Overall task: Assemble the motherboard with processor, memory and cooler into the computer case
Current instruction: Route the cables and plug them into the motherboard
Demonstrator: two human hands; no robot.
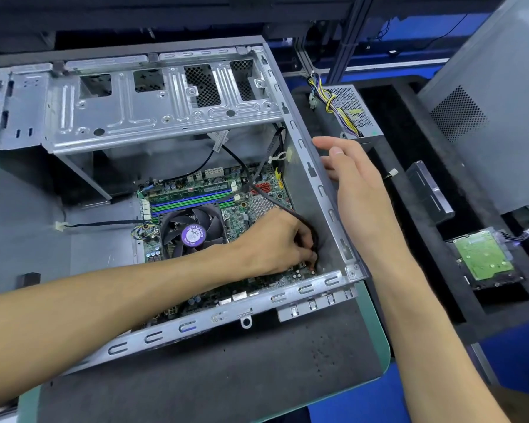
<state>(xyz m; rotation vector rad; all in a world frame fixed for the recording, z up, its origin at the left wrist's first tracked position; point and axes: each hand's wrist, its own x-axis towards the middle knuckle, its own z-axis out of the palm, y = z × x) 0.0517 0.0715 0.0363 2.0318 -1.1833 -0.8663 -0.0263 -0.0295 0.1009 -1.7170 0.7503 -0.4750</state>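
The open grey computer case point(327, 206) lies on its side on a dark mat. Inside it sits the green motherboard point(257, 203) with memory sticks point(193, 195) and a black cooler fan point(193, 230) bearing a purple label. My left hand point(275, 239) reaches deep into the case's near right corner, its fingers curled and pinching the end of a black cable point(275, 201) down at the board's edge. My right hand point(358, 184) rests against the outside of the case's right wall, fingers straight, thumb at the rim.
A power supply point(351, 114) with yellow and black wires lies right of the case. A hard drive point(483, 254) sits board-up in black foam at the far right. The grey side panel point(495, 102) leans at the upper right. A drive cage point(165, 99) spans the case's far side.
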